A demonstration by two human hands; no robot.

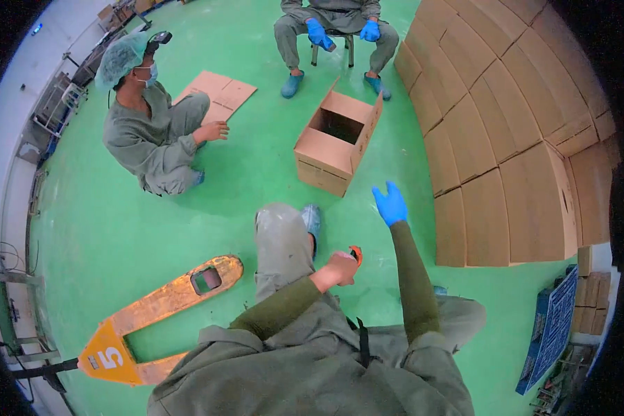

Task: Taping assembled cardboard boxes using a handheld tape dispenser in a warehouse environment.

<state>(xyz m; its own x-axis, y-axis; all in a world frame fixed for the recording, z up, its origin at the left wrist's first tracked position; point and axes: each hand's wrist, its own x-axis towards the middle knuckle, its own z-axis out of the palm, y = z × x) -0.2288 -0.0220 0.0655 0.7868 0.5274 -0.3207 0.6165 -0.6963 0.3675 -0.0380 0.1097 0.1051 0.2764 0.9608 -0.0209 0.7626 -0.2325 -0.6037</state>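
Note:
My left hand (338,269) is bare and closed around a small orange and black tool (356,255), whose kind I cannot tell, in front of my bent knee. To its right and farther out, my right hand (391,204) wears a blue glove and reaches forward with its fingers apart, holding nothing. Beyond both hands, a cardboard box (323,174) stands on the green floor with its top flaps raised and a dark opening. Neither hand touches it.
A crouching co-worker (151,130) is at the left by a flat cardboard sheet (229,96); another person (338,21) sits beyond the box. Stacked cardboard boxes (478,130) rise at right. A yellow pallet jack (156,307) lies at lower left, a blue plastic pallet (548,327) at lower right.

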